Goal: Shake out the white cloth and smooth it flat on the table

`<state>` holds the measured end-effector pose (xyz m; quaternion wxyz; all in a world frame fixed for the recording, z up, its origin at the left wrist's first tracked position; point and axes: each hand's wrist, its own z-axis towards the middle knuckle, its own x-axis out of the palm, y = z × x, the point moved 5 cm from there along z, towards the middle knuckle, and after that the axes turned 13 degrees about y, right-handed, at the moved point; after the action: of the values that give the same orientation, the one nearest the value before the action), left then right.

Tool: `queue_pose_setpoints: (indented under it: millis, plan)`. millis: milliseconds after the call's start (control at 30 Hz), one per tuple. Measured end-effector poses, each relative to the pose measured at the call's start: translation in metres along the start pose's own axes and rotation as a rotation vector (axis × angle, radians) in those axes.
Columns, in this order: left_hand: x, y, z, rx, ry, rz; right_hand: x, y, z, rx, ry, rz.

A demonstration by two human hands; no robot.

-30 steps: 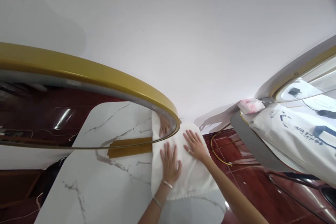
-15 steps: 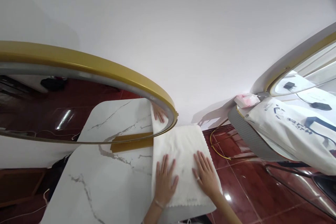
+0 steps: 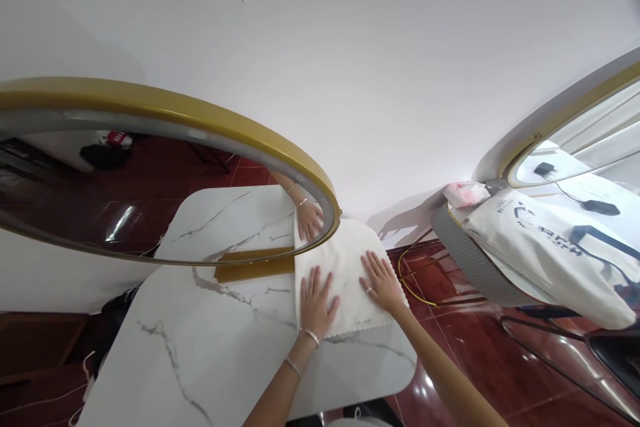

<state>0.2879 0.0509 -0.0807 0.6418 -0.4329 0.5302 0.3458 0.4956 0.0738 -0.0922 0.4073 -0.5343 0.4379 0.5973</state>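
Observation:
A white cloth with a scalloped edge [image 3: 345, 287] lies on the right end of the marbled white table [image 3: 225, 347], close to the wall. My left hand [image 3: 317, 301] rests flat on its left part, fingers spread, a bracelet and a band at the wrist. On its right part lies my right hand [image 3: 383, 283], palm down with fingers apart and a ring on one finger. Small wrinkles run through the cloth between and above the hands. Neither hand grips anything.
A gold-rimmed oval mirror [image 3: 240, 123] stands over the table's back, reflecting a hand. At the right, another table [image 3: 460, 240] holds a pink tissue pack [image 3: 466, 193] and a white printed bag [image 3: 540, 240] near a second mirror. A dark chair [image 3: 615, 353] stands at the lower right.
Both hands and the cloth have moved away from me toward the wall, so more of the table's front edge area shows. Both arms now reach further out.

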Motion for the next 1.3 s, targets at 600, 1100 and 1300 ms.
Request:
queue_pose_setpoints:
  millis: [600, 1100, 1300]
  plan:
    - [0.009, -0.014, -0.137, 0.115, -0.001, 0.012, 0.007, 0.057, -0.130, 0.001, -0.073, 0.008]
    - [0.008, 0.071, 0.008, -0.085, -0.079, -0.088, 0.007, 0.094, -0.119, 0.045, -0.051, -0.007]
    - [-0.006, 0.117, -0.027, -0.113, -0.071, -0.065, 0.004, 0.141, -0.111, -0.063, 0.042, -0.023]
